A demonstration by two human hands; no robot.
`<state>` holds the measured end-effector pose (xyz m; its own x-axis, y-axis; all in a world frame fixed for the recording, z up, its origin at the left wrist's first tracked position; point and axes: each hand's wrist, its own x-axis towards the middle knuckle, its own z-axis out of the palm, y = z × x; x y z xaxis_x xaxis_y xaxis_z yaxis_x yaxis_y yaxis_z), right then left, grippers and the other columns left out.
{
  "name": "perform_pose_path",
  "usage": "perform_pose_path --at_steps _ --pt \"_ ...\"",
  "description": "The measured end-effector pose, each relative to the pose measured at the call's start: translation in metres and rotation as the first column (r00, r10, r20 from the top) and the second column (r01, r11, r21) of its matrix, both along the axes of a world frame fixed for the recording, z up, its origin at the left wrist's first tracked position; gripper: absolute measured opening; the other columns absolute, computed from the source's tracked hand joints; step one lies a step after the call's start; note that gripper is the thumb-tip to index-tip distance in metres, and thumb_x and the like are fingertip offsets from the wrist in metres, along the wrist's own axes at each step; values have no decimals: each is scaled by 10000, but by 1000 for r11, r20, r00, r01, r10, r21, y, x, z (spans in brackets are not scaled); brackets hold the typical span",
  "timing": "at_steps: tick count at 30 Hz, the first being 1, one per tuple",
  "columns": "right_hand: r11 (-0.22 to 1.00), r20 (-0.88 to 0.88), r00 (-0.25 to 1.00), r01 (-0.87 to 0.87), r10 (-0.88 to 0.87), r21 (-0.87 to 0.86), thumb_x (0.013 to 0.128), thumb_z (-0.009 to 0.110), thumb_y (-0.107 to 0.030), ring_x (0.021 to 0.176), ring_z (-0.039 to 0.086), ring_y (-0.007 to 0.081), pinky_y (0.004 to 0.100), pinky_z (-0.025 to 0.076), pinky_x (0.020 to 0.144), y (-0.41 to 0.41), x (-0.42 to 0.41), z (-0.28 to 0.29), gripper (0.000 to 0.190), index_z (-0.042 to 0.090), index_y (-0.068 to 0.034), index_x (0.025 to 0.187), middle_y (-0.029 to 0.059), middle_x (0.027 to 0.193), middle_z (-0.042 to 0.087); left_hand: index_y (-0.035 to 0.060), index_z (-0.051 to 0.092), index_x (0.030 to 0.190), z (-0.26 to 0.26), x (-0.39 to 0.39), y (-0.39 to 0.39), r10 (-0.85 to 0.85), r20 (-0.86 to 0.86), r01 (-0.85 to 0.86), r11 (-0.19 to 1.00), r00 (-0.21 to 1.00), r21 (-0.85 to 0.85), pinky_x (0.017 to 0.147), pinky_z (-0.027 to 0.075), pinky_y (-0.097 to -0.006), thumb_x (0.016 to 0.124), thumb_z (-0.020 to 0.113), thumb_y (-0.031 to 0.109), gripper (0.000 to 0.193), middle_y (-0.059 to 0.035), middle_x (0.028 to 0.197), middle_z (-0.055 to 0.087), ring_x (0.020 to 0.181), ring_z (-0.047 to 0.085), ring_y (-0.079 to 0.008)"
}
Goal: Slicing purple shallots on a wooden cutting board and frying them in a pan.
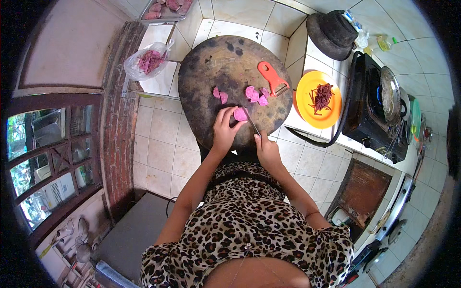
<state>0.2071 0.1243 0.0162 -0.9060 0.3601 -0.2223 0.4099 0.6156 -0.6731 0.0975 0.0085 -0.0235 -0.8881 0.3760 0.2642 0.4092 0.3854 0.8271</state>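
On a round, dark-stained wooden chopping board [205, 68] lies a piece of purple sweet potato [240, 114], held between the fingers and thumb of my left hand [224, 131]. My right hand [268, 151] grips a knife [252, 122], its thin blade upright along the right side of that piece. Beyond the blade is a small group of cut purple chunks [254, 95]. Two more chunks [220, 95] sit farther left. A red-orange peeler [271, 77] rests near the board's right edge.
Right of the board, a yellow plate [306, 111] bears dark reddish strips. Beyond it stands a black gas stove [360, 108] with a lit burner and a tilted metal lid [390, 95]. A plastic bag of peelings [149, 63] is at left; a metal tray [167, 18] holds tubers behind.
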Motion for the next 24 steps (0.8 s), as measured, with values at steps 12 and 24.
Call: perform_pose_path --at_steps 12,24 --pt "997 86 996 -7 13 -74 956 413 -237 517 532 422 490 394 453 -7 -1 2 218 400 -20 936 209 522 502 26 577 1128 0 6 -3 40 -12 -40 999 999 19 748 489 -313 676 770 85 495 -114 1098 571 928 584 -250" --pt "994 201 979 -44 22 104 949 423 -241 470 546 401 469 408 394 -19 -6 -6 221 390 -24 965 198 500 521 15 588 1084 5 6 -2 24 166 -34 998 986 61 731 509 -328 718 733 102 403 -116 1052 580 921 589 -265"
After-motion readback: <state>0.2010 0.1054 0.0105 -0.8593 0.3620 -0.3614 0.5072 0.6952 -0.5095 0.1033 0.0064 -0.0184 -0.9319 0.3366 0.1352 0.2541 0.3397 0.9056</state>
